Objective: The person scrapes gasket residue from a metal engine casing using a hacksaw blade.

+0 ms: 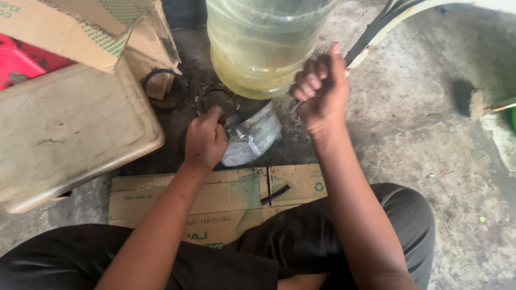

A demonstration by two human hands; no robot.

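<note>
My left hand (205, 140) grips the rim of a grey metal part (252, 137) that lies on the floor beneath a big clear water jug (258, 45) with yellowish liquid. My right hand (321, 88) is raised in a fist beside the jug's lower right side, closed on a thin dark tool whose handle barely shows. A round metal ring with a dark centre (217, 99) sits just behind my left hand.
A worn beige plastic lid or case (70, 129) lies at left, with cardboard boxes (80, 27) above it. Flattened cardboard (215, 198) lies under my knees with a small black strip (275, 194) on it. A black ring (164, 88) rests by the boxes. Cables (387, 24) run at upper right.
</note>
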